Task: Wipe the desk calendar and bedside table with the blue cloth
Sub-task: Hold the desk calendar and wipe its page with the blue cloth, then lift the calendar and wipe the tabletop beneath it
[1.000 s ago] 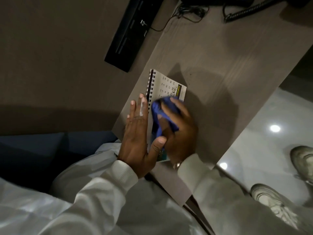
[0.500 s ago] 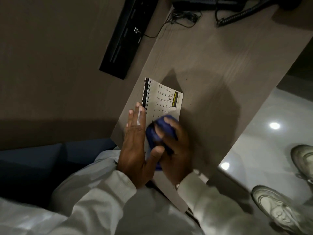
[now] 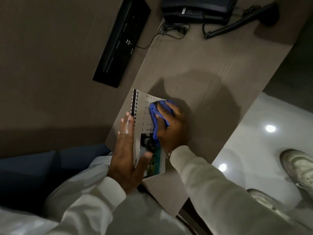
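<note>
A white spiral-bound desk calendar [image 3: 144,112] lies flat on the grey-brown bedside table [image 3: 203,68], near its left edge. My left hand [image 3: 126,150] rests flat on the calendar's left side by the black spiral, thumb spread over the photo at its near end. My right hand [image 3: 171,126] presses a crumpled blue cloth [image 3: 155,114] onto the upper right part of the calendar page. The cloth hides part of the date grid.
A black telephone [image 3: 194,11] with a coiled cord [image 3: 225,29] sits at the table's far end. A black panel [image 3: 122,41] is mounted on the wall to the left. Glossy white floor [image 3: 254,141] and two light shoes [image 3: 298,167] lie to the right.
My right hand slid the blue cloth from the calendar's near part up toward its far right corner. The lower photo area now shows. My left hand stayed pressed on the calendar.
</note>
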Motion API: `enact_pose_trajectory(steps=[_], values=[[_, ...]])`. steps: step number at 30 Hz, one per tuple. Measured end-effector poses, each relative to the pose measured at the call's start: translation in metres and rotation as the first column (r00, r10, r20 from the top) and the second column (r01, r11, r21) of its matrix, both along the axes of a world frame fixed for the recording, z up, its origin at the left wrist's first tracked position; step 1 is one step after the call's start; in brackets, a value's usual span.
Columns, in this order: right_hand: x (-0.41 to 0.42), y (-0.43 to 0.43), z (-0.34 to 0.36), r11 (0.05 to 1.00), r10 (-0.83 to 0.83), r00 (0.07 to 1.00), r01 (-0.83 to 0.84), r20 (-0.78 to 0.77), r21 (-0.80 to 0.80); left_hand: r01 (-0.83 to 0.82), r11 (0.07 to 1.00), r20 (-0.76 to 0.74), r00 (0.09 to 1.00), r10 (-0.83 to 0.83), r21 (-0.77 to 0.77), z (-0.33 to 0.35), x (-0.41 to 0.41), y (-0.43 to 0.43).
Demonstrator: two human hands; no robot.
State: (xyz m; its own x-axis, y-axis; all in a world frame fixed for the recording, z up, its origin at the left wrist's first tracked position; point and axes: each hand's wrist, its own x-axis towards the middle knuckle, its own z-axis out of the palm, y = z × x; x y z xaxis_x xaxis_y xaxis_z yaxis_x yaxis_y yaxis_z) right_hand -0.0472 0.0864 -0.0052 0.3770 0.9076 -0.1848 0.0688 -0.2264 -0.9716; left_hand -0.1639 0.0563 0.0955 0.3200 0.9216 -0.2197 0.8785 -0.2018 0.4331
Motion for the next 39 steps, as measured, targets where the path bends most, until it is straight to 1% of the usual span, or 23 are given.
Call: enact_pose_trajectory(steps=[4,7,8,9,10,12,13,14,16,19,21,23,25,28,30,32,33,34,35,36,37,38,39], values=[[0.017,-0.006,-0.006,0.985,0.170,0.979,-0.167,0.117,-0.035,-0.024,1.000,-0.016,1.000,0.023,-0.017,0.002,0.000,0.000],[0.030,-0.018,-0.008,0.932,0.361,0.903,-0.355,0.232,-0.068,-0.037,0.999,-0.022,0.999,0.037,-0.016,0.004,0.002,0.001],[0.034,-0.021,-0.008,0.912,0.409,0.880,-0.405,0.239,-0.071,-0.046,0.999,-0.031,0.998,0.046,-0.015,0.006,0.003,0.001],[0.037,-0.023,-0.008,0.907,0.421,0.881,-0.417,0.215,-0.066,-0.048,0.999,-0.046,0.998,0.047,-0.010,0.007,0.003,0.001],[0.040,-0.022,-0.006,0.918,0.397,0.905,-0.392,0.156,-0.064,-0.041,0.999,-0.063,0.997,0.041,-0.001,0.007,0.004,0.001],[0.042,-0.018,0.002,0.970,0.245,0.969,-0.244,0.024,-0.021,-0.028,0.999,-0.090,0.996,0.029,0.015,0.006,0.003,-0.001],[0.040,-0.014,0.008,0.987,0.161,0.987,-0.160,-0.024,0.033,-0.026,0.999,-0.098,0.995,0.028,0.020,0.005,0.002,-0.001],[0.034,-0.011,0.014,0.991,0.102,0.993,-0.096,-0.066,0.092,-0.022,1.000,-0.106,0.994,0.024,0.021,0.004,0.001,-0.001],[0.015,-0.008,0.026,0.983,0.064,0.993,-0.045,-0.101,0.179,0.002,0.999,-0.121,0.993,0.002,0.032,0.003,0.000,-0.002],[-0.011,-0.003,0.030,0.981,-0.008,0.999,0.016,-0.039,0.191,0.028,0.998,-0.117,0.993,-0.021,0.054,0.000,-0.003,-0.001],[-0.013,-0.003,0.019,0.988,0.001,1.000,0.000,-0.001,0.155,0.039,0.998,-0.106,0.994,-0.034,0.052,-0.001,-0.003,0.000],[-0.004,-0.009,0.007,0.988,0.131,0.988,-0.137,0.084,0.075,0.048,0.998,-0.097,0.994,-0.043,0.050,-0.001,-0.004,0.000],[0.008,-0.012,-0.004,0.966,0.250,0.943,-0.259,0.221,0.012,0.043,0.998,-0.088,0.995,-0.039,0.040,0.000,-0.004,0.000],[0.023,-0.011,-0.010,0.916,0.385,0.822,-0.395,0.419,-0.067,0.018,1.000,-0.063,0.998,-0.017,0.013,0.001,-0.002,0.000],[0.026,-0.009,-0.004,0.892,0.416,0.705,-0.441,0.574,-0.105,-0.006,1.000,-0.053,0.999,0.006,0.010,0.002,-0.002,0.000],[0.036,-0.007,0.003,0.825,0.482,0.450,-0.523,0.751,-0.216,-0.030,0.999,-0.038,0.999,0.031,0.026,0.001,-0.001,0.000],[0.043,-0.009,0.007,0.762,0.549,0.335,-0.577,0.766,-0.294,-0.039,0.998,-0.048,0.998,0.042,0.048,-0.001,0.001,-0.002],[0.047,-0.010,0.008,0.683,0.612,0.248,-0.644,0.750,-0.344,-0.048,0.997,-0.058,0.997,0.052,0.058,-0.001,-0.001,-0.003],[0.054,-0.009,0.017,0.564,0.657,0.106,-0.725,0.746,-0.394,-0.104,0.992,-0.033,0.994,0.107,0.079,0.005,0.000,-0.009],[0.066,-0.006,0.023,0.442,0.686,-0.051,-0.764,0.726,-0.471,-0.135,0.985,-0.044,0.989,0.141,0.103,0.008,0.004,-0.012],[0.074,-0.005,0.023,0.362,0.706,-0.135,-0.775,0.695,-0.518,-0.110,0.989,-0.085,0.989,0.118,0.094,0.004,0.006,-0.011],[0.083,0.001,0.029,0.277,0.693,-0.243,-0.780,0.679,-0.562,-0.129,0.987,-0.080,0.987,0.138,0.099,0.001,0.007,-0.012],[0.089,0.008,0.036,0.198,0.670,-0.326,-0.787,0.666,-0.585,-0.143,0.984,-0.084,0.985,0.152,0.106,0.002,0.006,-0.011]])
